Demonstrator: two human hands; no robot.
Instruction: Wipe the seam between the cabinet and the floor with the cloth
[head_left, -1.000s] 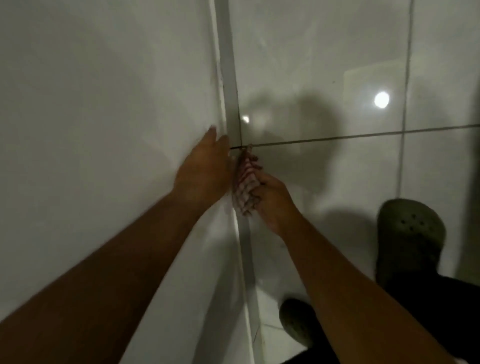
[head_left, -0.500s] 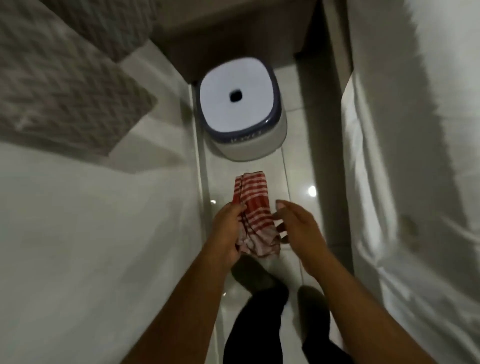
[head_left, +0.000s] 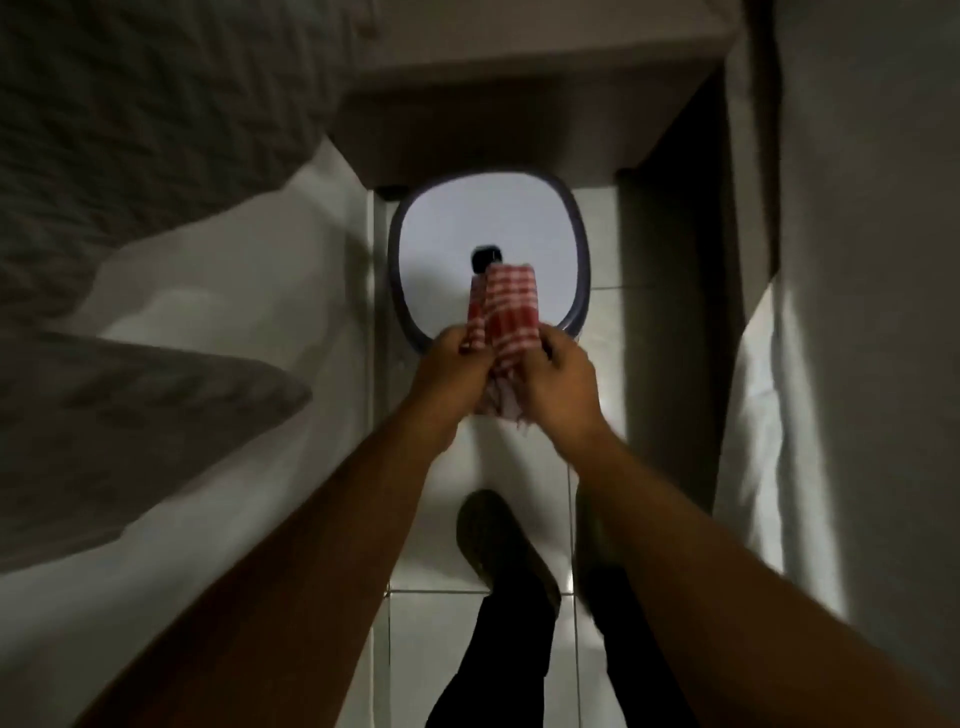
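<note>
Since 1 s prior, cloth (head_left: 503, 306) was off seam, both hands, L hand (head_left: 453, 367) & R hand (head_left: 557, 375), pinching it over stool (head_left: 488, 255); wiping apparently paused, prob. refolding.

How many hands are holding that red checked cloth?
2. The left hand pinches the cloth on its left edge, the right hand on its right edge, both raised above the white stool. No other hand shows.

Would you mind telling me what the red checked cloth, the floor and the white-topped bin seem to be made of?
Cloth: soft woven fabric, judging by its checks, folds and frayed lower edge. Floor: glossy pale ceramic tile, with grout lines and sheen. Bin: probably smooth moulded plastic, given its rounded white lid and dark rim.
</note>
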